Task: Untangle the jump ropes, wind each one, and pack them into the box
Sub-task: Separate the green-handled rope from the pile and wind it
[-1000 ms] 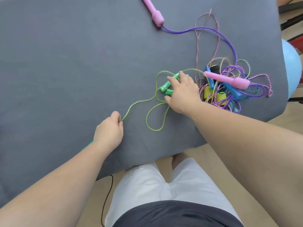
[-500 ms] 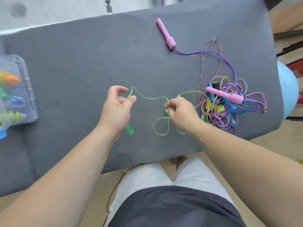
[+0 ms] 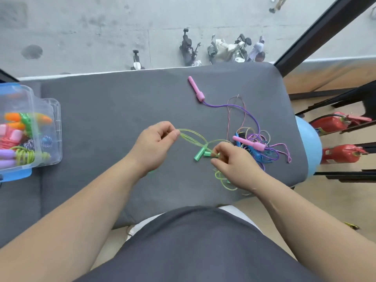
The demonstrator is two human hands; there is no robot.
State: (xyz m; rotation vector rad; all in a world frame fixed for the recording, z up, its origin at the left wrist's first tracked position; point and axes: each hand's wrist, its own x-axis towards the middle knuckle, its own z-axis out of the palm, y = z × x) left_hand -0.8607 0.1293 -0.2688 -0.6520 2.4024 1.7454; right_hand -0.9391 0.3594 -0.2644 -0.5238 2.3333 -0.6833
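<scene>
Left hand (image 3: 156, 143) sits mid-cushion (image 3: 122, 108). Its fingers (image 3: 173, 136) are curled, thumb and forefinger pinching the green rope (image 3: 190, 139) where the strands run doubled. Right hand (image 3: 234, 161) is just right of it. Its fingers (image 3: 218, 148) are curled too, pinching the same cord beside the green handle (image 3: 200, 154), which lies between the hands. Slack green loops lie under the right wrist at the cushion's front edge. A bit of green shows under the left wrist; can't tell what it is.

Change: a second ago the left hand was down by the front edge with one strand stretched out to the right. It has since come up to the middle, and the cord is gathered short between the two hands. The view has tilted up as well.

Meaning: the green rope looks mostly free of the tangle (image 3: 256, 147) at the right edge, though they may still touch behind the right hand. Judged step: folding it to start the wind. The pink handle (image 3: 196, 89) near the back edge and the rest of the tangle are not dealt with yet. The box (image 3: 55, 110) at the left edge already holds wound ropes.
</scene>
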